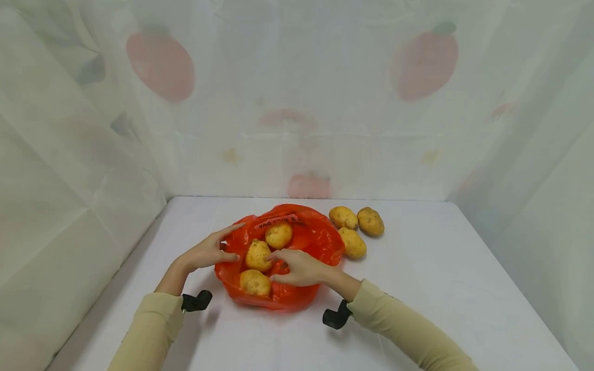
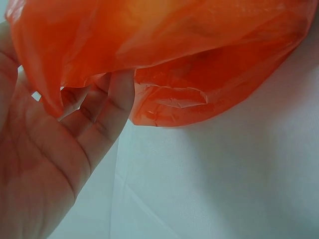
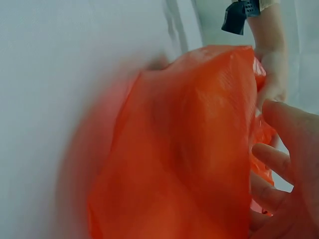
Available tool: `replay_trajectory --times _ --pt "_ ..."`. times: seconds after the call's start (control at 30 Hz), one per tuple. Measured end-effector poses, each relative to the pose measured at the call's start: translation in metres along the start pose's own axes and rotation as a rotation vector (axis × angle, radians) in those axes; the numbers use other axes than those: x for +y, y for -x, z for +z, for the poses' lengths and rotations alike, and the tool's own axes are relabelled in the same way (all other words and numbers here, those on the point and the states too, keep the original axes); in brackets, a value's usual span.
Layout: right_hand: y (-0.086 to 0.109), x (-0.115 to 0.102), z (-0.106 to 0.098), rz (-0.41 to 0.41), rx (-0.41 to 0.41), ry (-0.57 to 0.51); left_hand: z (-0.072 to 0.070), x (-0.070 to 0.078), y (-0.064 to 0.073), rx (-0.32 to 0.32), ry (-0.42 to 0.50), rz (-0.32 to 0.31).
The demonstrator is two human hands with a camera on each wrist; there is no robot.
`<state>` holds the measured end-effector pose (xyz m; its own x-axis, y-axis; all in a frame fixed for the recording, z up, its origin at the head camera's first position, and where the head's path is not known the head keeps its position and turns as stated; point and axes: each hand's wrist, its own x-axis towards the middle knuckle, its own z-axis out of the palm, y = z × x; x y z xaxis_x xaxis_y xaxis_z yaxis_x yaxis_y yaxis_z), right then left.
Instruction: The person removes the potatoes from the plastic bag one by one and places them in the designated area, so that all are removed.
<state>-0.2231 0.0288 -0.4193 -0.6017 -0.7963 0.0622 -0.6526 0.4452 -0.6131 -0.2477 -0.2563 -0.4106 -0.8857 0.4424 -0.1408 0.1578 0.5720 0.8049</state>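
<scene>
A red plastic bag lies spread wide at its mouth on the table. Three potatoes show inside: one near the back, a middle potato and a front potato. My left hand holds the bag's left rim, its fingers curled at the plastic in the left wrist view. Over the bag's mouth, my right hand has its fingers spread, with the fingertips right at the middle potato. In the right wrist view, the bag's side hides the potatoes from sight.
Three more potatoes sit just beyond the bag's right side: a back left one, a back right one and a nearer one. The white table is bounded by pale fruit-print sheets at the back and sides.
</scene>
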Motion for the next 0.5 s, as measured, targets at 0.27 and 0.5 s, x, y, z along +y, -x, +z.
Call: replay_trajectory --times 0.27,0.5 --pt "-0.008 -0.004 0.011 0.000 -0.021 0.020 0.000 0.001 0.001 0.009 0.001 -0.008" --pt "-0.013 -0.008 0.019 0.043 -0.048 0.019 0.000 0.001 0.002 0.003 0.019 -0.027"
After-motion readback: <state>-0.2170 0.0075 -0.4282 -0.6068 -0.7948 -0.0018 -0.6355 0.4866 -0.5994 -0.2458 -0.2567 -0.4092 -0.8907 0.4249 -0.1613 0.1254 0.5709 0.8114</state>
